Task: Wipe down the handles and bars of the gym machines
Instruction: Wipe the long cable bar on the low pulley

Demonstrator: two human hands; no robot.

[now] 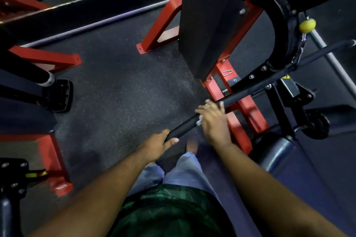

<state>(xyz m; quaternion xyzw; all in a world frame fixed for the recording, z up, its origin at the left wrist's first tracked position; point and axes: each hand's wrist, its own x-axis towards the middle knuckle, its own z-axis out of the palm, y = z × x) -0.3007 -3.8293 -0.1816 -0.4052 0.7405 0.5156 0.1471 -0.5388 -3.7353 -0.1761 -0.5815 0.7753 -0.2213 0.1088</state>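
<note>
**Q:** Where was the bar, and what were your hands doing?

**A:** The long black bar (240, 94) ran on a slant from just below the middle of the frame up to the right edge, hanging by a chain (298, 54) from the black machine (279, 25) in the upper right. My left hand (159, 145) gripped its near end, fingers curled under and thumb lying along the foam. My right hand (213, 119) sat a little further up the bar, wrapped over it with a white cloth (200, 120) pressed between palm and bar. Only a small fold of the cloth showed at the edge of my hand.

**Q:** What else surrounded you?

**A:** A yellow ball (307, 25) sat on the cable above the chain, in the upper right. Red frame legs (238, 106) ran under the bar, and more red frames stood at the left edge and upper middle. A silver carabiner (227, 72) lay on the red base right of centre. The speckled dark floor (115, 92) filled the middle. My light blue trousers (185, 169) and green patterned shirt (169, 208) showed at the bottom centre, and a dark padded seat (279, 154) lay in the lower right.
</note>
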